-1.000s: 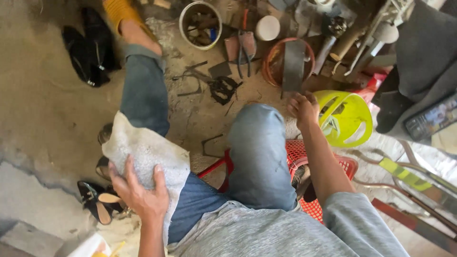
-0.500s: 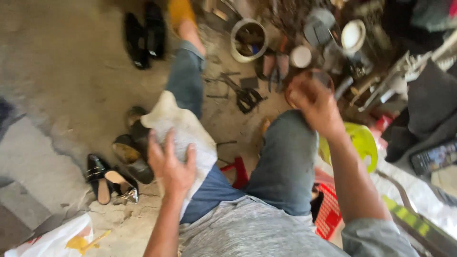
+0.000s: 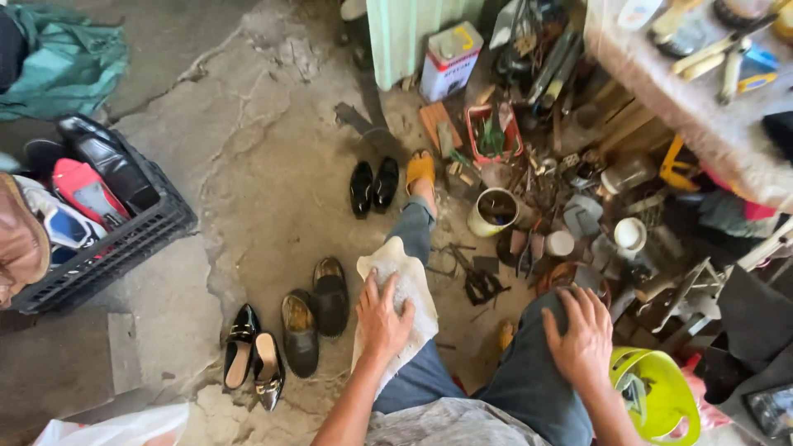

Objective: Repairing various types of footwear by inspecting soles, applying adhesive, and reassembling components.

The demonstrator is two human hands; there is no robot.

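Resting left hand (image 3: 382,316) on white cloth (image 3: 410,281), right hand (image 3: 583,340) on knee (image 3: 545,330).

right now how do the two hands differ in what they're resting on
The left hand lies with fingers spread on a pale cloth draped over the left thigh; the right hand lies on the bare blue trouser knee, no cloth under it. The left hand sits nearer the shoes on the floor, the right nearer the yellow-green basket. Both lie palm down, gripping nothing.
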